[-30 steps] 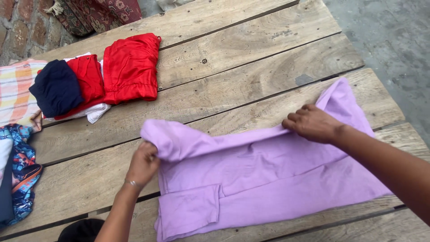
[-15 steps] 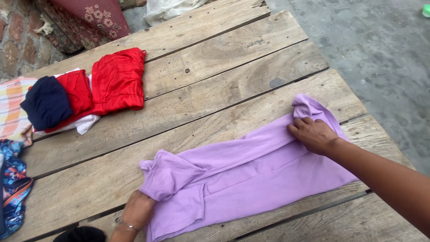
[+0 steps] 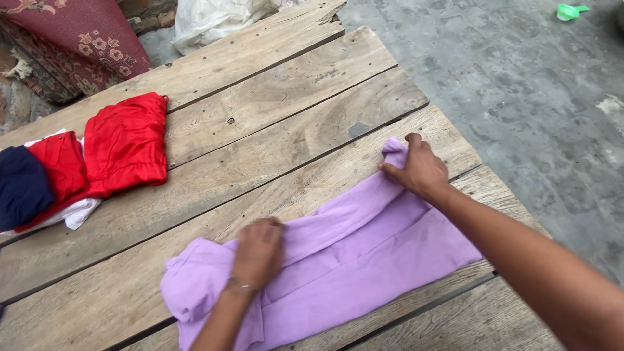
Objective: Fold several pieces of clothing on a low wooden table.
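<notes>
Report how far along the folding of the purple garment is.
Done: the purple garment lies on the wooden table as a long narrow band, its far side folded over. A folded red garment sits to the left. In hand: the left hand presses the fold flat, and the right hand holds the far end. Left: folding it shorter, end to end.

Bare planks (image 3: pixel 273 123) beyond lilac cloth (image 3: pixel 364 253); red clothes (image 3: pixel 123 143) far left.

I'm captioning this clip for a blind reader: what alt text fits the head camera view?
Two bare hands press flat on a lilac garment on a plank table, left hand near its bunched end, right hand at the far end. Folded red clothes and a navy piece lie at the left.
</notes>
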